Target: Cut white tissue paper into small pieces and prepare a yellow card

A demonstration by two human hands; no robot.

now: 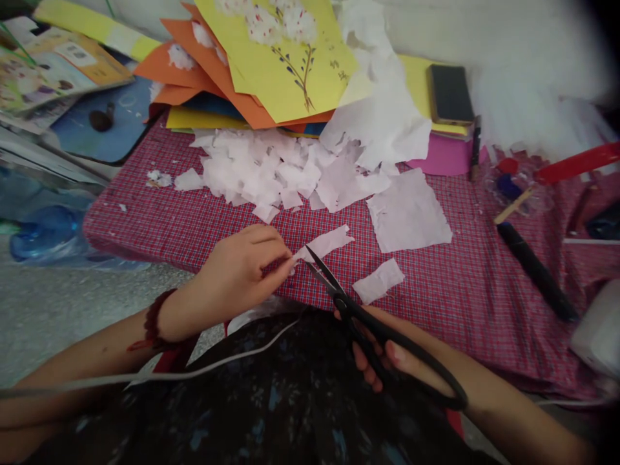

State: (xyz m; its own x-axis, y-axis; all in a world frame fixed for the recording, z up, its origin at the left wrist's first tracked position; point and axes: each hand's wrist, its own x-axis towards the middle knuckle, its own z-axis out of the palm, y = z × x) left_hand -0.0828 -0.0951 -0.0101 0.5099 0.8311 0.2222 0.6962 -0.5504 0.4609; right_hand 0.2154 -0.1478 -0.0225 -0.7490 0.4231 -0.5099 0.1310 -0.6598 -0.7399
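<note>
My left hand (245, 274) pinches one end of a white paper strip (329, 242) between thumb and fingertips. Black-handled scissors (343, 303) are in my right hand (378, 352), their blades parted slightly at the strip near my left fingertips. To the right of the strip lies a short piece of white paper (379, 281). A larger, roughly square white sheet (411, 210) with torn-looking edges is behind it. Beyond my left hand spreads a heap of small white paper scraps (261, 168).
Orange and yellow sheets (295, 71) with a flower picture lie at the back, beside crumpled white paper (382, 110). A black phone (450, 93) lies at back right. A black marker (537, 271) rests on the checked tablecloth (484, 310). A white cord (217, 360) crosses my lap.
</note>
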